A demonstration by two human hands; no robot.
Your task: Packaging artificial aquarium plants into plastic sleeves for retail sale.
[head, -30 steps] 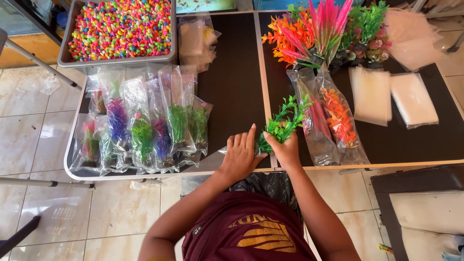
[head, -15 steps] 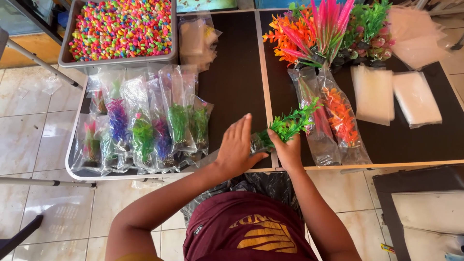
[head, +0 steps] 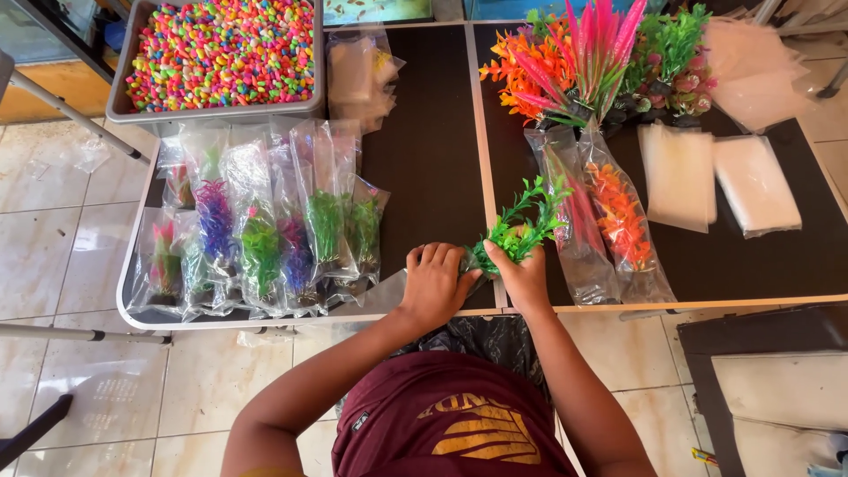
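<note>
Both hands are pinching the green plant's base: right hand (head: pixel 523 281) gripping the stem end, left hand (head: pixel 433 284) closing against it from the left. Plant (head: pixel 521 225) is angling up and rightward away from the grip (fronds toward the bagged plants (head: pixel 601 221)).

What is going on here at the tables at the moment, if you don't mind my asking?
A person holds a green plastic plant with both hands at the near table edge: the left hand at its base, the right hand gripping the stem. To the left lie bagged plastic plants in a row, below a tray of coloured pebbles. To the right lie two more bagged plants, a bunch of loose plants and stacks of empty clear bags.
</note>
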